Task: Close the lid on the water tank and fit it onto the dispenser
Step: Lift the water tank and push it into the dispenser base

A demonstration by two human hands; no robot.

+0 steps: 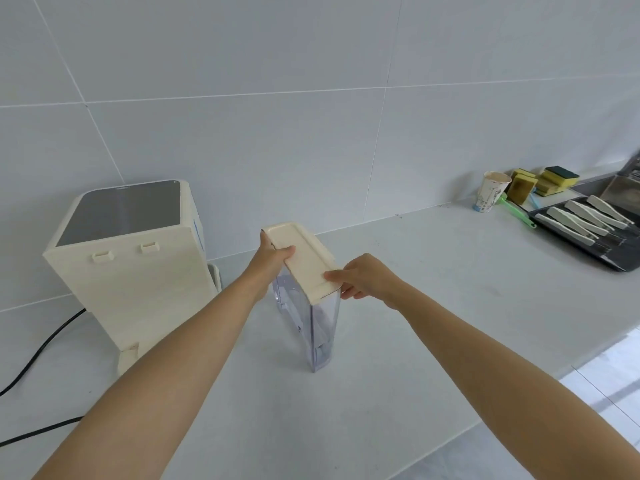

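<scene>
A tall, narrow clear water tank (322, 327) stands upright on the white counter, a little water in its bottom. A cream lid (304, 258) lies on its top. My left hand (270, 258) grips the lid's far left edge, thumb on top. My right hand (363, 280) pinches the lid's near right corner. The cream dispenser (138, 271) with a dark glossy top stands to the left, its back with two slots facing the tank, about a hand's width away.
Two black cables (38, 355) run across the counter at the left. At the far right stand a paper cup (491, 194), yellow sponges (543, 181) and a dark tray (595, 233) of several white-handled tools. The counter's front edge runs diagonally at lower right.
</scene>
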